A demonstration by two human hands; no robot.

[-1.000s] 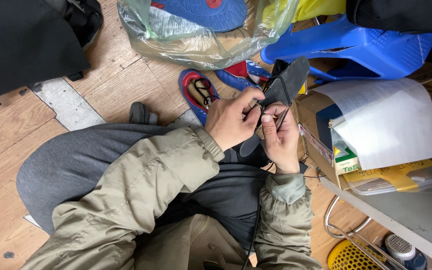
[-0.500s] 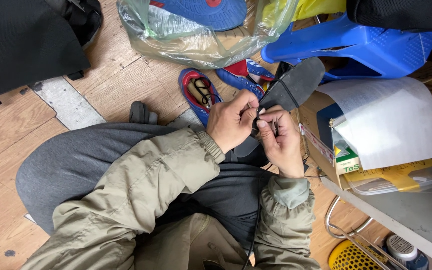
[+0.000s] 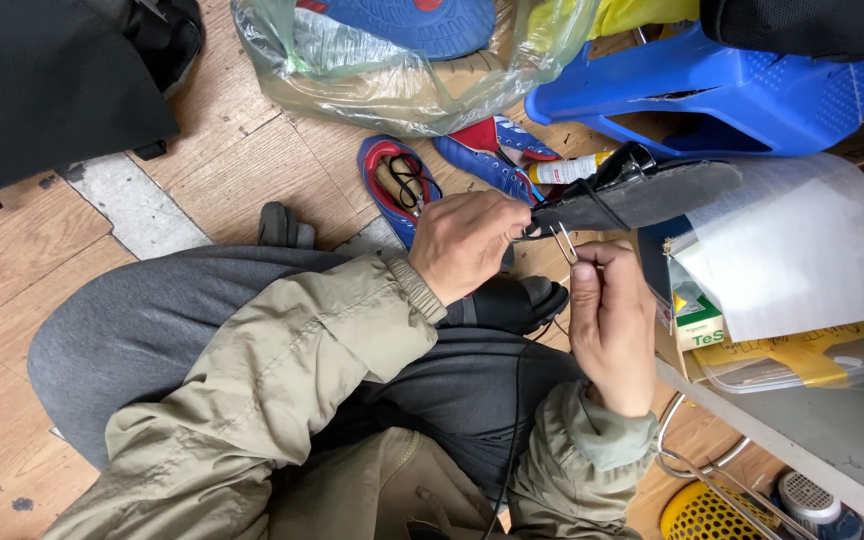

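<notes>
Above the wood floor (image 3: pixel 232 165), left hand (image 3: pixel 467 245) grips a dark sole (image 3: pixel 642 195); right hand (image 3: pixel 607 320) pinches a needle (image 3: pixel 563 240).

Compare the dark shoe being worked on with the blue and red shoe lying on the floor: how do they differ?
The dark shoe is held up by the left hand, its grey sole showing; the blue and red shoe lies on the wooden floor, its opening upward. The right hand holds a thin metal tool at the dark shoe, while no hand touches the blue one. Both are single shoes.

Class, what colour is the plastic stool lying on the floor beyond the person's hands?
Bright blue. The plastic stool shows best in the head view, the only one.
</notes>
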